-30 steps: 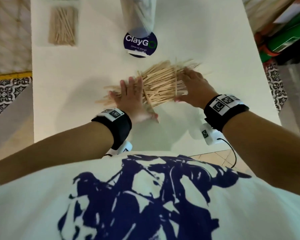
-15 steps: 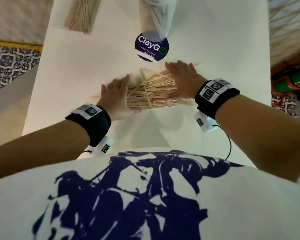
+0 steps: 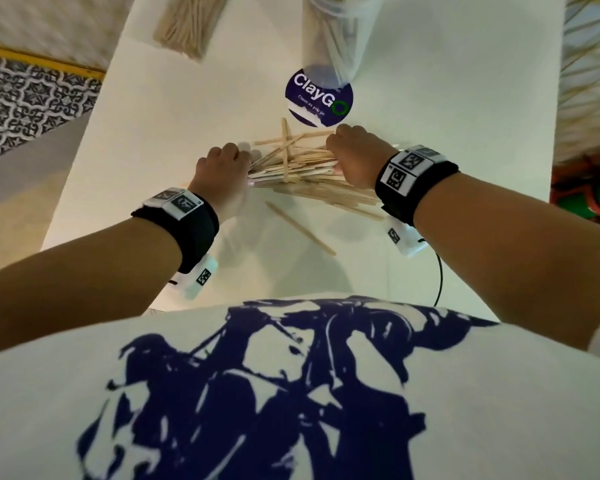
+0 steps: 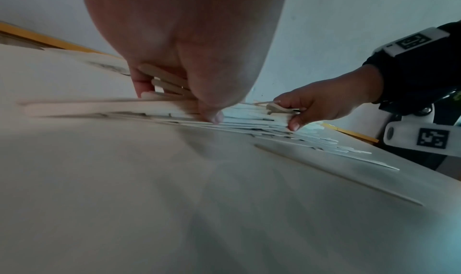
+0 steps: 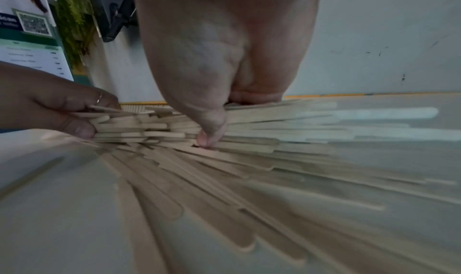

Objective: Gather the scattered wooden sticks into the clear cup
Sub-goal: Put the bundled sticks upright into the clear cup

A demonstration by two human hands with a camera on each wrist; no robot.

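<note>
A pile of flat wooden sticks (image 3: 293, 168) lies in the middle of the white table (image 3: 153, 161). My left hand (image 3: 222, 169) grips the left ends of a bunch of sticks (image 4: 164, 85), fingers curled round them. My right hand (image 3: 352, 154) grips the bunch's right side, thumb pressed into the sticks (image 5: 174, 128). Some sticks stay fanned out under my right wrist, and one stick (image 3: 300, 228) lies alone nearer me. The clear cup (image 3: 336, 32) stands at the far edge with a few sticks inside.
A round blue ClayGo sticker (image 3: 319, 97) sits on the table between the cup and the pile. A packet of thin wooden sticks (image 3: 187, 24) lies at the far left. The table's left edge drops to a patterned floor (image 3: 25, 98).
Both hands went from lying flat on the spread pile to curling round it from either side. The sticks are now bunched tighter between them, and one stick has slid out toward me.
</note>
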